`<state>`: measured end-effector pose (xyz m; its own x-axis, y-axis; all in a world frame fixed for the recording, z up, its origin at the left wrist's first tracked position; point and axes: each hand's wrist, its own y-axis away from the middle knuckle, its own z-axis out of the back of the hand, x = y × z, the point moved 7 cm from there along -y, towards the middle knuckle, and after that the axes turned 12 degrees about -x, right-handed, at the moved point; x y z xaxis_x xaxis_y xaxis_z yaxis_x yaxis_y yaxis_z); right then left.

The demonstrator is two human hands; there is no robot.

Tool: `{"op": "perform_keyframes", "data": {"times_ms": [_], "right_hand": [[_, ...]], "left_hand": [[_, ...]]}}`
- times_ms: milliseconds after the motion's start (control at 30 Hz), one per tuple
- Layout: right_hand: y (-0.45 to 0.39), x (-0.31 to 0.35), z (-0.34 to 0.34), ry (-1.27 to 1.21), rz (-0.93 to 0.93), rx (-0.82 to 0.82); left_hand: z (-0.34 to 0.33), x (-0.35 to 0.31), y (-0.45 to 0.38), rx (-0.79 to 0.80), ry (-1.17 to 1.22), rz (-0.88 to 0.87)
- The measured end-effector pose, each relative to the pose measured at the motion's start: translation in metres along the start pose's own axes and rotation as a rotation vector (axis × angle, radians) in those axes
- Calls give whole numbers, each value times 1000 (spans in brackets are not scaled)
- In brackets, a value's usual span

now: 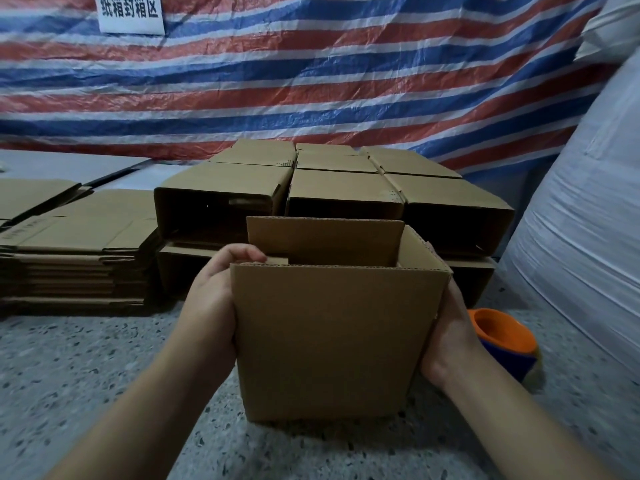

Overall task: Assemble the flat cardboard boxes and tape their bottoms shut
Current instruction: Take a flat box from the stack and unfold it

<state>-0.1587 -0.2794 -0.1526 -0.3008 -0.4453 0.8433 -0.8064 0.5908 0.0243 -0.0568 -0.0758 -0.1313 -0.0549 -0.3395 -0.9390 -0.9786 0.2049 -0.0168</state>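
Note:
A brown cardboard box stands opened up on the speckled floor right in front of me, its upper flaps raised. My left hand grips its left side, fingers curled over the top edge onto a small side flap. My right hand lies against the right side, its fingers hidden behind the box. An orange and blue tape dispenser lies on the floor just right of my right hand.
Assembled boxes lie stacked on their sides behind the box I hold. A pile of flat cardboard sits at the left. A striped tarp hangs behind, and a large white wrapped bundle stands at the right.

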Motion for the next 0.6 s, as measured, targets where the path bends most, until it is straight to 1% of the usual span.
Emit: {"op": "perform_keyframes", "data": {"times_ms": [200,333,400,533,600], "right_hand": [[1,0,4,-7,28,-4],[1,-1,4,15,28,-3],[0,0,3,26,25,6],[-1,1,6,63,24,6],[0,4,6,67,6,10]], "left_hand": [[-2,3,-4,-8,-114,26],[0,4,-3,88,-141,30],[1,5,-3,96,-132,25],[2,9,-4,4,-101,0],[0,10,-2,-16,-88,-9]]}}
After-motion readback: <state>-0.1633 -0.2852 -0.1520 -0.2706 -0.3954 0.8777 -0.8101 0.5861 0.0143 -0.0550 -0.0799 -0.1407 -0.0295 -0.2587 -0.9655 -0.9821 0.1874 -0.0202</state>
